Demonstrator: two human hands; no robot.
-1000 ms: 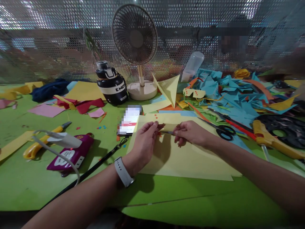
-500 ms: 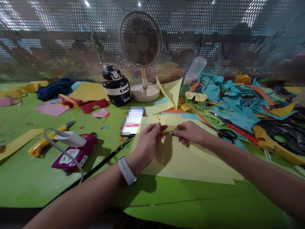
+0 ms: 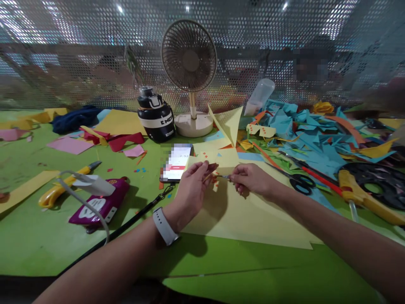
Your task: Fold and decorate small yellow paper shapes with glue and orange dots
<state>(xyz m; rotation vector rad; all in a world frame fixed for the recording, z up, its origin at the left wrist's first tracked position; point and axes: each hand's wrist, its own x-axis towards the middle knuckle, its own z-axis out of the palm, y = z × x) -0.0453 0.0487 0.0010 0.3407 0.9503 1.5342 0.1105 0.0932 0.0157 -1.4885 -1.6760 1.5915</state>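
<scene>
The paper sheets (image 3: 249, 226) are pale yellow, the tabletop (image 3: 268, 285) green.

A flat, bright green tabletop (image 3: 253, 278) carried overlapping pale-yellow paper sheets (image 3: 253, 228), a rounded black bottle with a white band (image 3: 156, 124), a beige round-headed fan (image 3: 190, 61), a glossy purple plastic block (image 3: 110, 203) and a curved yellow-handled knife (image 3: 52, 196).

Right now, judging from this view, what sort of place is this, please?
Probably a paper-craft workspace: blue scraps are heaped on the green table, with scissors and yellow sheets nearer. Home or workshop, I cannot tell.
</scene>
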